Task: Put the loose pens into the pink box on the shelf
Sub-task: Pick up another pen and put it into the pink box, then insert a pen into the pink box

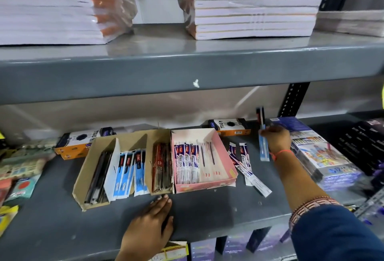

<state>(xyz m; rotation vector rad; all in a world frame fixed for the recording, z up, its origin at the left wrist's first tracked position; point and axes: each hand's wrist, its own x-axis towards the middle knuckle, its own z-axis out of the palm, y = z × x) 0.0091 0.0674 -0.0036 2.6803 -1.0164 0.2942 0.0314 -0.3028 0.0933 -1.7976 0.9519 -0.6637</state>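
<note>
Right hand (277,139) reaches to back of the grey shelf (207,215), fingers (265,133) pinched on a small bunch of packaged pens (263,138). Held bunch stands near upright: dark-topped packs stick up above the fingers, a light blue pack hangs below them, long axis vertical. The bunch is right of the pink box (204,185), apart from it, and just in front of an orange-and-black box (230,126) at the shelf back, printed "TRIO", sideways.

Pink box sits mid-shelf, open top, already holding a row of white-and-blue pen packs (188,160), long axes running front to back. Print on them reads "Ozee click".

Loose pens (246,166) lie flat on the shelf just right of the pink box, between box and right forearm; several overlapping packs, same "Ozee click" print, long axes front to back, near ends angled slightly right. One rests close against the box's right wall.

Left hand (154,218) lies palm down on the shelf front edge, fingers flat and spread, holding nothing, just below the cardboard tray (83,177). Tray touches the pink box's left side, holds dark pens, blue-white packs, red packs. Second "TRIO" box (83,142) behind it.

Right of the hand, a colourful boxed set (324,156) marked "12". Upper shelf carries wrapped notebook stacks (253,9).
</note>
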